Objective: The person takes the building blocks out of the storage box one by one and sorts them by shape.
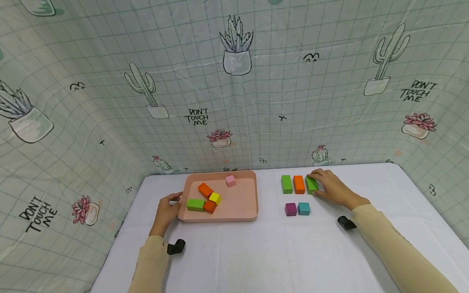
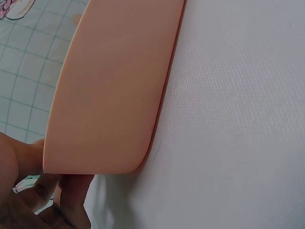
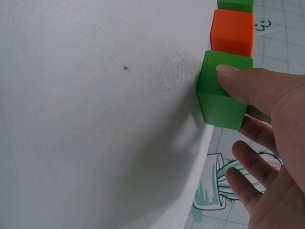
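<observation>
Pink tray, 3 green blocks

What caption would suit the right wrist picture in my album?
A right hand pinches a green block beside an orange block on a white surface.

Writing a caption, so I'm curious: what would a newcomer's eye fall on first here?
Probably the bright blocks clustered toward the left of the pink tray, whose left edge the left hand grips. To the tray's right, the right hand pinches a green block at the right end of a row. Behind the white table, cactus-printed cloth reads "DON'T TOUCH ME".
</observation>
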`<state>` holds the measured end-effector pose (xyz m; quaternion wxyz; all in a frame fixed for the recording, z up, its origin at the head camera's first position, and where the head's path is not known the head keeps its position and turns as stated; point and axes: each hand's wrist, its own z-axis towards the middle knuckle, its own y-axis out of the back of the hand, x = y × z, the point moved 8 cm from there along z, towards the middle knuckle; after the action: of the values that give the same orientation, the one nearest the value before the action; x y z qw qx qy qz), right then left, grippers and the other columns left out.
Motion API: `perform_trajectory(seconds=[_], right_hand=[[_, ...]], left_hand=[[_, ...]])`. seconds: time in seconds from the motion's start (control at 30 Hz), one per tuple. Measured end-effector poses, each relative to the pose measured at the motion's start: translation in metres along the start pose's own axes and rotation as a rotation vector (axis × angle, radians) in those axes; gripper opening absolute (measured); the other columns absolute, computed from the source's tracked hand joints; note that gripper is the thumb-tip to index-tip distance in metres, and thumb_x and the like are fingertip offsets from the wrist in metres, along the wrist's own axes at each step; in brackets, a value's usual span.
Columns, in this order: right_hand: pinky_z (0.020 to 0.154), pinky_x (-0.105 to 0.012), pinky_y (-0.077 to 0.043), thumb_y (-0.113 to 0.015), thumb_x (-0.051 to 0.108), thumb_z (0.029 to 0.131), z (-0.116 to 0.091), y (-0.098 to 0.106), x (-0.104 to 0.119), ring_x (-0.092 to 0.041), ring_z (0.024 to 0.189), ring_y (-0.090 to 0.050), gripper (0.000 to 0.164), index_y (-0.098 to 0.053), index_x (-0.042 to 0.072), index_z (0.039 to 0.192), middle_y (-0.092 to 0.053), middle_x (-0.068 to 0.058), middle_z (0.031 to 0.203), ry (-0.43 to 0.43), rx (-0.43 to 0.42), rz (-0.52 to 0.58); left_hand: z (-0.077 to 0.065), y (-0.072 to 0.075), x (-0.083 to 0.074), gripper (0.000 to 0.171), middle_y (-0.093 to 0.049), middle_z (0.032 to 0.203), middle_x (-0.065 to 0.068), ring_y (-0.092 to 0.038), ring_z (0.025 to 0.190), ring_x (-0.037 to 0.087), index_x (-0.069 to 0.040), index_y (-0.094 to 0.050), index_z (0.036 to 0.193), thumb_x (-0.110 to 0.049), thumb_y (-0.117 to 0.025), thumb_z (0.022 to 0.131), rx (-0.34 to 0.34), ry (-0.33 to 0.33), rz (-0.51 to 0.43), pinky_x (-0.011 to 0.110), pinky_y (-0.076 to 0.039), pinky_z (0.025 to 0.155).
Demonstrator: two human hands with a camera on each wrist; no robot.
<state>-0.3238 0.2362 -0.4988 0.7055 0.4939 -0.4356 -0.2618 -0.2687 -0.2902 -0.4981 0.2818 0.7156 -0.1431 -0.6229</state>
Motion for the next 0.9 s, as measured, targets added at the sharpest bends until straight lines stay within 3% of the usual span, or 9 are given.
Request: perform_trajectory(seconds=[0.4, 0.9], right_hand=[[0.111, -0.069, -0.038, -0.082, 0.009, 0.091, -0.011, 0.005, 0.002, -0.053, 0.131, -0.047, 0.066, -0.052, -0.009, 0.147, -0.048, -0.032, 0.150, -0.028, -0.042, 0.030], [0.109, -0.066, -0.042, -0.083, 0.006, 0.089, -0.025, 0.018, 0.036, -0.046, 0.127, -0.053, 0.056, -0.062, -0.005, 0.140, -0.060, -0.024, 0.140, 0.039, -0.097, 0.037]], left_hand=[[-0.001, -0.001, 0.002, 0.040, -0.060, 0.126, 0.031, -0.053, 0.077, 0.017, 0.008, -0.063, 0.140, 0.002, -0.054, 0.101, 0.004, -0.001, 0.000, 0.024, -0.046, 0.064], [-0.003, 0.000, -0.002, 0.039, -0.061, 0.125, 0.032, -0.051, 0.075, 0.015, 0.010, -0.063, 0.139, 0.004, -0.053, 0.101, -0.004, -0.017, -0.005, 0.024, -0.045, 0.061]])
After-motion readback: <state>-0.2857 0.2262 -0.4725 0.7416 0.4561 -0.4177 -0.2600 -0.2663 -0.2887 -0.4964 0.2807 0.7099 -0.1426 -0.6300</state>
